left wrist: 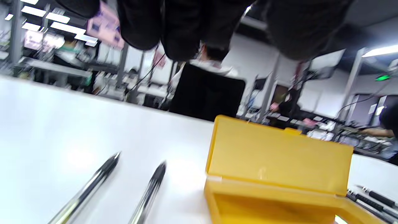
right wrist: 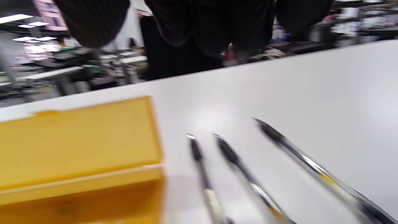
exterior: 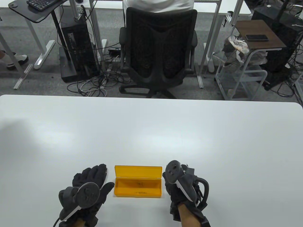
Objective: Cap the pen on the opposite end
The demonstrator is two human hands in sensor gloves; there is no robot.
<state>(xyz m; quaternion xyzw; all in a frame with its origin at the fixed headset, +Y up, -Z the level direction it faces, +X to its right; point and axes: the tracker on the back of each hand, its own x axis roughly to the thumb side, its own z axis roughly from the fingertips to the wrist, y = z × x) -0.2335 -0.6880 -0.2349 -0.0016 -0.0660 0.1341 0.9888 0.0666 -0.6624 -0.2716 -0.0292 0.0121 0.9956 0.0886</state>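
Pens lie on the white bench (exterior: 151,132) on both sides of the open yellow pen case (exterior: 138,184), hidden under the hands in the table view. Two pens (left wrist: 93,183) lie under the left hand (exterior: 87,186), three pens (right wrist: 230,158) under the right hand (exterior: 180,184), their long axes running away from the wrists, roughly along the fingers. Each hand hovers over its own group, holding nothing; the left grip is spread, fingers apart, while the right's finger spacing cannot be told. The right has more pens within reach. Whether caps are fitted is too blurred to tell.
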